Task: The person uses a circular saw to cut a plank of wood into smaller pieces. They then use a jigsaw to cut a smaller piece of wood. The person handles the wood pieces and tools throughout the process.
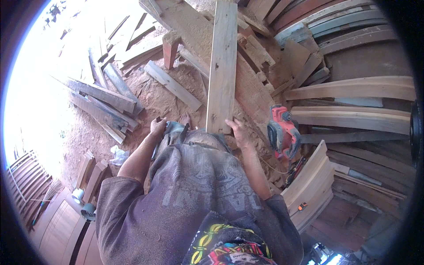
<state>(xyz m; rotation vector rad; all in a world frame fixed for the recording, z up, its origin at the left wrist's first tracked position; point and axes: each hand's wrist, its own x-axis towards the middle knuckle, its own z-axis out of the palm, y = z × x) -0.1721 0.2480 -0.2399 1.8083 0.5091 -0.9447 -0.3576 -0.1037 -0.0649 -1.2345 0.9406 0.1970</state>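
Observation:
A long pale wooden board [223,66] stretches away from my waist across a thicker beam. My right hand [238,131] grips its near right corner, with finger and thumb at the edge. Off to the left, my left hand [158,126] is closed beside my knee, apart from the board. Something small and dark shows at its fingertips, too small to name. To the right of my right hand, a red and black power planer [284,132] rests on the wide beam [256,95] under the board.
Sawdust covers the ground, where an offcut plank [173,85] lies left of the board. Dark timber pieces [104,104] are piled farther left. Stacked planks [353,88] fill the right side. An orange tape measure [302,206] sits on pale boards [311,181] at lower right.

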